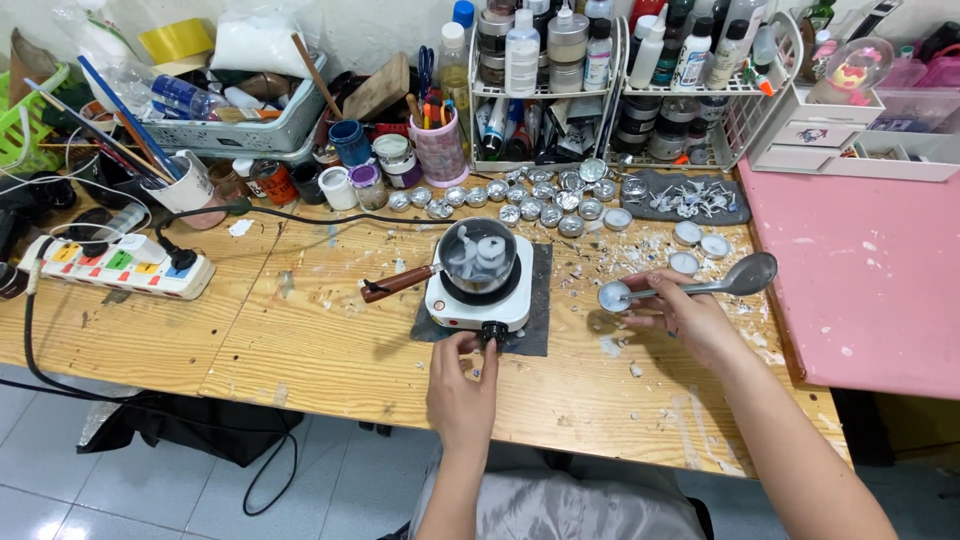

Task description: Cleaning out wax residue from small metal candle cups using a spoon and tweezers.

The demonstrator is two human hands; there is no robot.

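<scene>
Single view, from a camera worn on the person's head. It looks steeply down and forward over a scratched pale wooden worktable (pixel 330 340), from the near edge toward the back wall. Close range: both forearms enter from the bottom edge, left hand (pixel 462 385) near centre, right hand (pixel 685 315) to the right. Frame centre falls on a small white electric hotplate (pixel 478 300). The far limit is the white wire rack of bottles (pixel 620 80) against the wall. Left edge reaches a white power strip with coloured switches (pixel 115 265); right edge takes in a pink tabletop (pixel 870 280). Grey tiled floor (pixel 60 470) shows bottom left. No second view, so no shared ground.
</scene>
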